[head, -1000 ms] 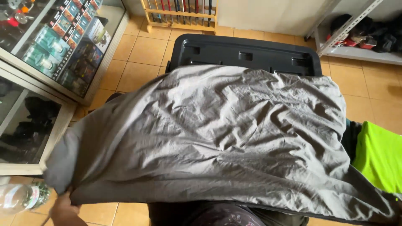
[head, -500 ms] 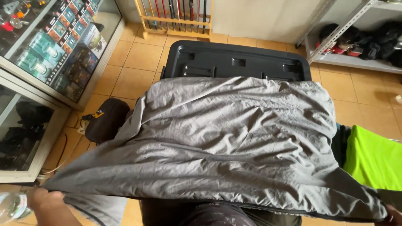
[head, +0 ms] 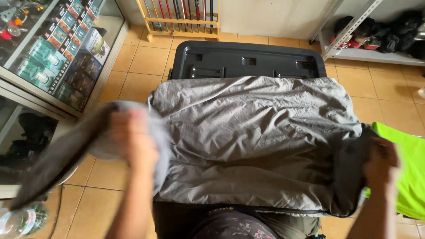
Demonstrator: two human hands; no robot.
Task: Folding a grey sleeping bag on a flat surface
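Your grey garment (head: 252, 141) lies spread over the black plastic lid (head: 245, 59) at the centre of the frame, its long axis running left to right across the picture, with its far edge towards the top. Your left hand (head: 133, 137), blurred at centre left, has its grip clamped on the garment's left end, which trails as a grey sleeve (head: 53, 166) down to the lower left corner. Your right hand (head: 380, 161), at the right edge, is closed on a bunched fold of the right end, touching it just beside the bright green cloth (head: 405, 172). Each hand sits at one end of the long axis; the body of the garment lies between them, towards the middle.
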